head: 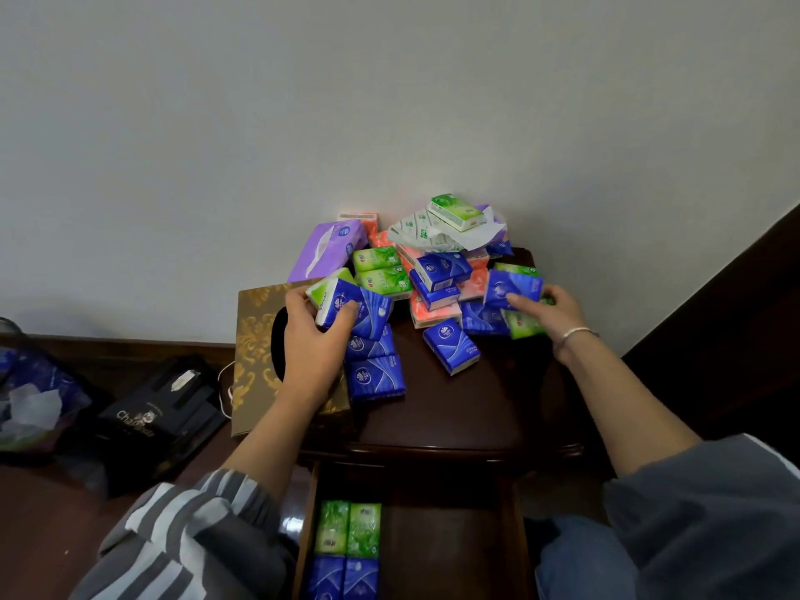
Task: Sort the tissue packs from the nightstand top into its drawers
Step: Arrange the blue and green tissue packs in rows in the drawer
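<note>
While a heap of tissue packs [437, 270] in blue, green and coral wrappers covers the far half of the dark nightstand [454, 409], a person reaches in with both hands. The left hand [318, 335], at about nine o'clock of the heap, is curled around a blue pack [368, 307] with a green-and-white one pressed behind it; the blue pack's long axis slants toward four o'clock. The right hand [547, 311], at three o'clock, pinches another blue pack [513, 288] between thumb and fingers, its long axis running nearly nine to three; a silver bracelet [578, 333] circles that wrist. The packs' logos are too small to read. Below, at six o'clock, the open drawer [515, 534] holds two green packs [348, 528] side by side above two blue ones [342, 578], all with long axes pointing twelve to six. A gold patterned tissue box [255, 361] sits at the table's left edge, a purple soft pack [327, 249] behind it. On the floor at eight o'clock, a black box [160, 413] shows lettering beginning "Cha".
</note>
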